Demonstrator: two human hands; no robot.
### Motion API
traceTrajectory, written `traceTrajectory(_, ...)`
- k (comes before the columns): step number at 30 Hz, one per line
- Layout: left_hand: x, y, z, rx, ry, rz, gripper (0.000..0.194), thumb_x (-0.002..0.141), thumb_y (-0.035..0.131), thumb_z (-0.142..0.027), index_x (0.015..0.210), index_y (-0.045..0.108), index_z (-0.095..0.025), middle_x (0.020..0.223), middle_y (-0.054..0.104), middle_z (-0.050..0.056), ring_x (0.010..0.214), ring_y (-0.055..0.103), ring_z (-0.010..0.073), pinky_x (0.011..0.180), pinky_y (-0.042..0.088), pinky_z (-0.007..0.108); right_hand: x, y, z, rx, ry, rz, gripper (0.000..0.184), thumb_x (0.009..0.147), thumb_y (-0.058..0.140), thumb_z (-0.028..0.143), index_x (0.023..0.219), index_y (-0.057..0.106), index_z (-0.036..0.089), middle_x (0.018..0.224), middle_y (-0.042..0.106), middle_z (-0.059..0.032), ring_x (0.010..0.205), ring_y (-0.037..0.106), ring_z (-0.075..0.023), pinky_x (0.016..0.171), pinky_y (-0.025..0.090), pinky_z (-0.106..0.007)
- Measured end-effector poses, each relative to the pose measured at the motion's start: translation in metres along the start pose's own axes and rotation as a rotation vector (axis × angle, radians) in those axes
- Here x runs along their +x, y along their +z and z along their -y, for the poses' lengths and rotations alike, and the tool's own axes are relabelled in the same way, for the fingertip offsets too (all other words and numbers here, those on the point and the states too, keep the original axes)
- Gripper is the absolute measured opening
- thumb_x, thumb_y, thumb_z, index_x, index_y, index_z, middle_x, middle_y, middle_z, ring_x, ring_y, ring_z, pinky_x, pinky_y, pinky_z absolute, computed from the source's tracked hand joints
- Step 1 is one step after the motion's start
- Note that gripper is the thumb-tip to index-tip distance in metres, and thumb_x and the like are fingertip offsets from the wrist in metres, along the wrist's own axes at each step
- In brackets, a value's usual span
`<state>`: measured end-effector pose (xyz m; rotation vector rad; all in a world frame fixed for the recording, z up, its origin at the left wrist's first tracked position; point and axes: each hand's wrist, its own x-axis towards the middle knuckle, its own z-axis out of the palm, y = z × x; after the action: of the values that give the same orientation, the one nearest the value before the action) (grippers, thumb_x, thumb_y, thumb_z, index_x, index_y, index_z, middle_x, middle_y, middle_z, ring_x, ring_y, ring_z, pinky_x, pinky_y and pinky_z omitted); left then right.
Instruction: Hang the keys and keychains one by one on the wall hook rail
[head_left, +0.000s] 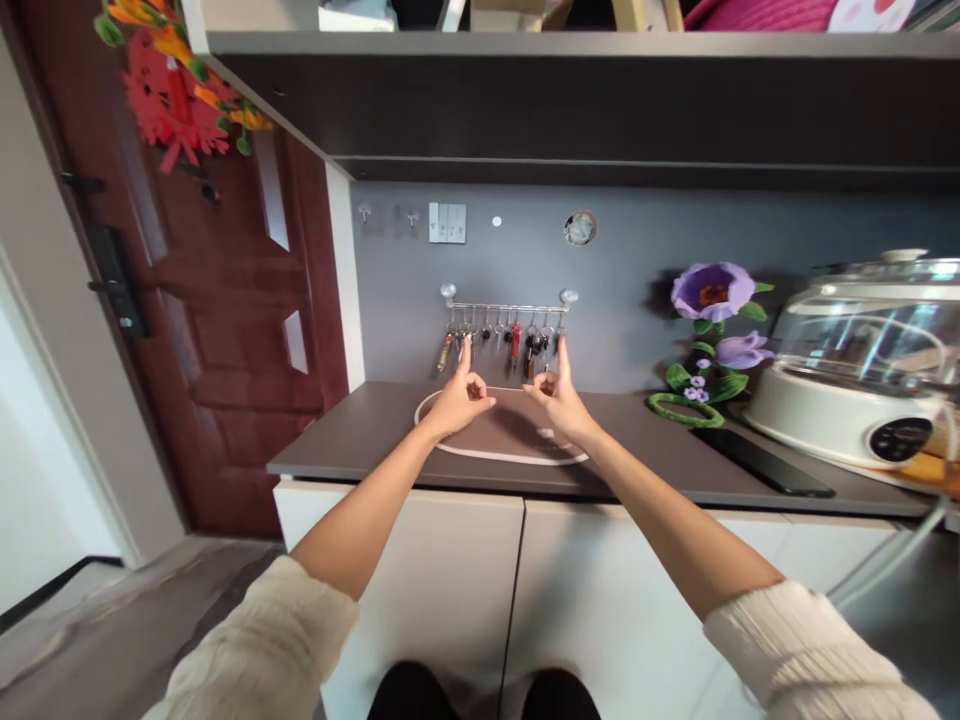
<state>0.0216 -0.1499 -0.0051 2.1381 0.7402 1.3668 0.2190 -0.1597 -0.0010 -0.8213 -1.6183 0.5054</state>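
Both arms are stretched forward over the counter. My left hand [459, 400] holds nothing; its index finger points up, its thumb points inward, and the other fingers are curled. On the other side my right hand [561, 402] mirrors that pose, also with nothing in it. Behind the fingertips, several keys [515, 342] and key rings hang from hooks on a metal rail [508, 307] fixed to the grey wall. A brown mat [510, 450] with a pale rim lies below the hands on the counter.
At right stand purple crochet flowers [712, 292], a black phone [761, 462] and a white appliance with a clear top [825, 410]. A shelf [570, 110] overhangs the counter. White cabinet doors [427, 580] are below, and a dark red door [232, 300] is at left.
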Motion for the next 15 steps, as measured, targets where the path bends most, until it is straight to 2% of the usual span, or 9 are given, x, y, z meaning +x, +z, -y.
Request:
traceTrajectory(4, -0.034, -0.005, 0.005, 0.08, -0.038, 0.059, 0.102, 0.071, 0.058, -0.018, 0.136, -0.02, -0.021, 0.071, 0.053, -0.007, 0.064, 0.049, 0.0056, 0.072, 0.041, 0.021, -0.031, 0.006, 0.003, -0.065, -0.02, 0.107, 0.095, 0.074, 0.055, 0.029, 0.14, -0.013, 0.023, 0.071, 0.049, 0.0032, 0.063, 0.046, -0.0115, 0.066, 0.043, -0.027)
traceTrajectory(7, -0.048, -0.007, 0.009, 0.093, -0.042, 0.074, 0.102, 0.071, 0.058, -0.019, 0.136, -0.021, -0.021, 0.071, 0.053, -0.007, 0.065, 0.049, 0.0058, 0.074, 0.041, 0.021, -0.046, 0.008, 0.002, -0.134, -0.042, 0.128, 0.093, 0.075, 0.054, 0.028, 0.14, -0.012, 0.022, 0.072, 0.048, 0.0031, 0.065, 0.047, -0.0116, 0.07, 0.044, -0.029)
traceTrajectory(12, -0.053, -0.011, 0.007, 0.033, -0.025, 0.081, 0.103, 0.07, 0.059, -0.018, 0.136, -0.02, -0.022, 0.07, 0.052, -0.007, 0.064, 0.048, 0.0057, 0.071, 0.041, 0.021, -0.053, 0.008, 0.0, -0.187, -0.063, 0.114, 0.09, 0.077, 0.054, 0.029, 0.14, -0.01, 0.023, 0.073, 0.048, 0.0029, 0.067, 0.047, -0.0114, 0.072, 0.044, -0.029)
traceTrajectory(15, -0.049, -0.014, 0.011, -0.034, -0.071, 0.058, 0.102, 0.07, 0.06, -0.02, 0.138, -0.016, -0.024, 0.069, 0.051, -0.007, 0.061, 0.048, 0.0059, 0.068, 0.041, 0.021, -0.046, 0.003, -0.001, -0.178, -0.058, 0.112, 0.084, 0.078, 0.053, 0.033, 0.141, -0.003, 0.026, 0.074, 0.05, 0.0021, 0.067, 0.049, -0.0119, 0.07, 0.045, -0.03)
